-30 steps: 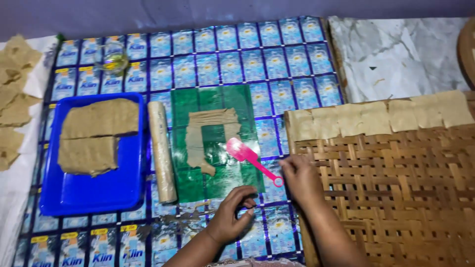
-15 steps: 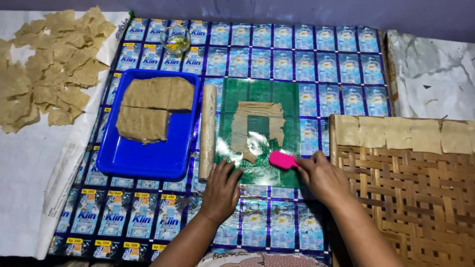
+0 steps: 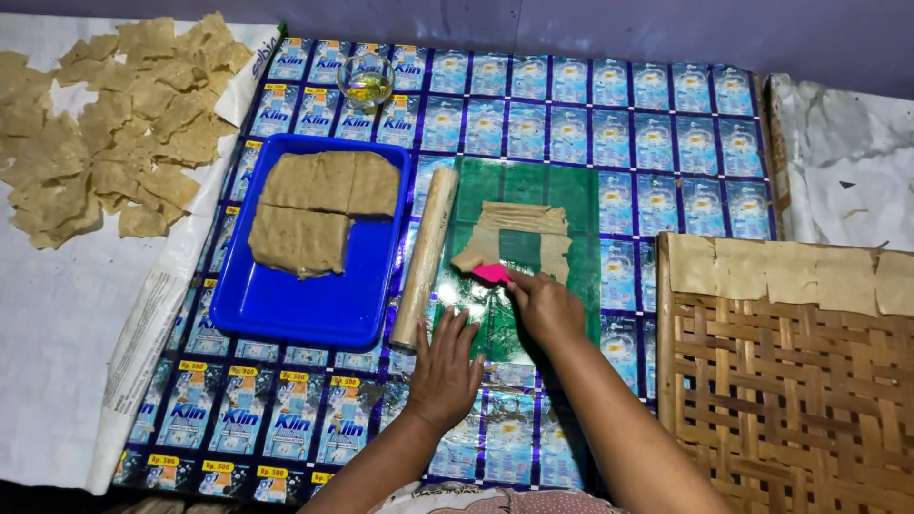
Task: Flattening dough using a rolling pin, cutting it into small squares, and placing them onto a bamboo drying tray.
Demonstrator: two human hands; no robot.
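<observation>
Where fingers [image 3: 522, 286] pinch, pink scraper [image 3: 491, 273].

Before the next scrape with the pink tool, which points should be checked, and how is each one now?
1. Right hand grips pink scraper: ok.
2. Scraper edge at the dough sheet: ok.
3. Left hand flat on green mat, steadying it: ok.
4. Rolling pin lies beside the mat, off the dough: ok.
5. Dough comes free without tearing: cannot tell.
</observation>
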